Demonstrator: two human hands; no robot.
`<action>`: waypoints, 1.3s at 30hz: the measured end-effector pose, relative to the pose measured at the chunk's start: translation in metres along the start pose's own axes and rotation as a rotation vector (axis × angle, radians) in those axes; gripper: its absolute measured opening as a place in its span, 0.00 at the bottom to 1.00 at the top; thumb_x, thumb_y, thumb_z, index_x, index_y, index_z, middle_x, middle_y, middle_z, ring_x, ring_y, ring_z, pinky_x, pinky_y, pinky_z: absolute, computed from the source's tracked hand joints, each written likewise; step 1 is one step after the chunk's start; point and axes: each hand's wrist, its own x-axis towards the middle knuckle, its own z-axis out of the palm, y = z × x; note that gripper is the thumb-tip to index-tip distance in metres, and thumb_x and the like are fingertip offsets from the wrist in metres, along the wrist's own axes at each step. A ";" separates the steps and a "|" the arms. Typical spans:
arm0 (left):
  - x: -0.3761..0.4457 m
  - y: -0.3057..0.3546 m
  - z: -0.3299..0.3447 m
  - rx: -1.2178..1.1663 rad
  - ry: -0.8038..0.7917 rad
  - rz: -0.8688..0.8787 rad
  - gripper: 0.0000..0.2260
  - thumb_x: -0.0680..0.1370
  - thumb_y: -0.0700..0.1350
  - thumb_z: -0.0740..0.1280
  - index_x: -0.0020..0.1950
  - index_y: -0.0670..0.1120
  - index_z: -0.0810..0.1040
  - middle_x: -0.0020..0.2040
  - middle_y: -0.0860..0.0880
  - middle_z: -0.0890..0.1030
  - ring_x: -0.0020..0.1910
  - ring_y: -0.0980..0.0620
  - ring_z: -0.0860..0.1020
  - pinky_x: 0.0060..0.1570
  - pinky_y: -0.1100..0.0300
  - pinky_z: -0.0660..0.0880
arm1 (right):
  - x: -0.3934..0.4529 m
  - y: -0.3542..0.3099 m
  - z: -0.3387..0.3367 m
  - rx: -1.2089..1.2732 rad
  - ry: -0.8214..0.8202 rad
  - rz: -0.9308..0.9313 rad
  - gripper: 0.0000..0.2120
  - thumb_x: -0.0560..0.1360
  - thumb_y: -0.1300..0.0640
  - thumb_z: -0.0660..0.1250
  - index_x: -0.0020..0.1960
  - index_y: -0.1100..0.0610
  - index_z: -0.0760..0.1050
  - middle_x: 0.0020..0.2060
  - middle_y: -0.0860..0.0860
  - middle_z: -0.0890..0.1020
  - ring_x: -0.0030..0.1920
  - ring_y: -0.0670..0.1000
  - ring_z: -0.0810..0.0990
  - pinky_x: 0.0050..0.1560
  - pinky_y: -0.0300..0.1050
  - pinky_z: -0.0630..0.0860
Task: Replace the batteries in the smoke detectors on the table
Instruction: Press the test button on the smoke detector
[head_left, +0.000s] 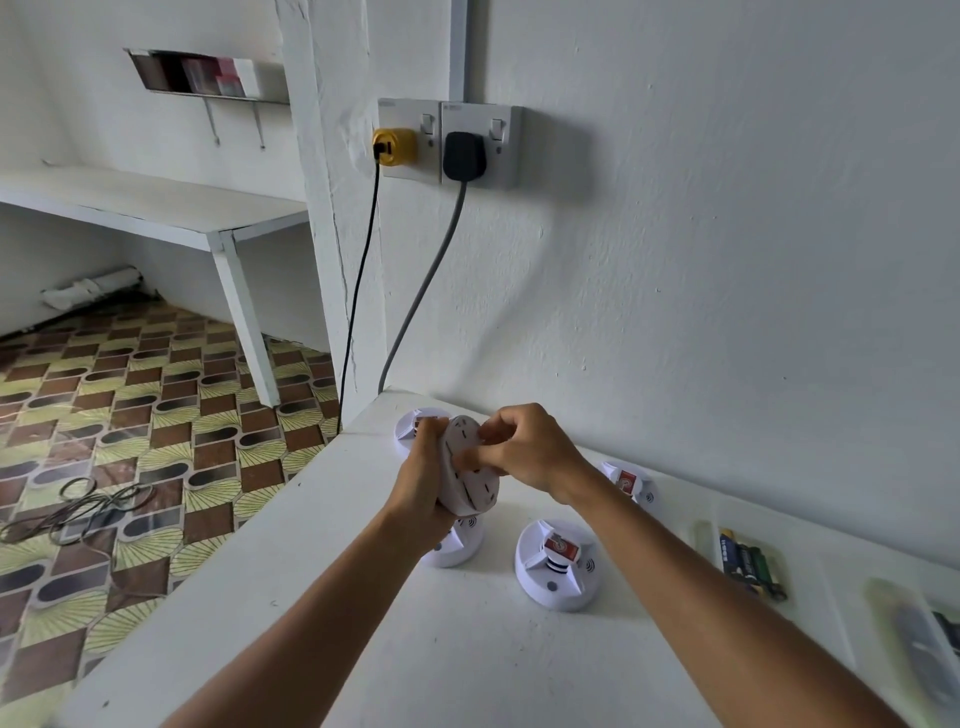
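Head view: detector (470, 470) held on edge above table (311, 571), gripped by left hand (423, 483); flat face turned toward right hand (524, 452), pinched at rim by its fingertips (467, 460).

exposure: daylight is filling the room evenly, bright, whites holding detail
source: light seems to be coming from the left; black plug (464, 157) is casting a soft shadow rightward on the wall (727, 208)
shadows: soft, faint patches lying under the forearms on the table (311, 519)
glare: none showing
distortion: wide-angle is bending straight edges near the borders
blur: lower-right corner is smearing; trays there are reading soft
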 end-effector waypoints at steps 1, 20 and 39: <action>0.000 -0.001 0.000 0.004 0.004 -0.004 0.19 0.80 0.52 0.54 0.53 0.40 0.78 0.40 0.42 0.82 0.38 0.46 0.81 0.41 0.52 0.76 | -0.001 0.000 0.000 -0.005 -0.003 0.004 0.18 0.59 0.53 0.81 0.43 0.61 0.81 0.39 0.53 0.84 0.45 0.55 0.84 0.49 0.56 0.81; 0.002 0.009 -0.011 -0.340 0.101 -0.292 0.19 0.74 0.53 0.57 0.55 0.43 0.78 0.48 0.39 0.80 0.47 0.40 0.77 0.50 0.45 0.73 | -0.018 0.021 0.019 -0.052 0.101 -0.267 0.18 0.65 0.53 0.78 0.53 0.57 0.82 0.49 0.49 0.84 0.50 0.47 0.80 0.54 0.40 0.75; 0.003 0.026 -0.003 -0.338 0.157 -0.271 0.26 0.73 0.53 0.58 0.67 0.42 0.75 0.60 0.39 0.80 0.54 0.40 0.79 0.45 0.48 0.77 | -0.022 0.054 0.043 -0.470 0.452 -0.884 0.21 0.83 0.53 0.51 0.62 0.66 0.75 0.59 0.61 0.80 0.60 0.58 0.79 0.60 0.47 0.76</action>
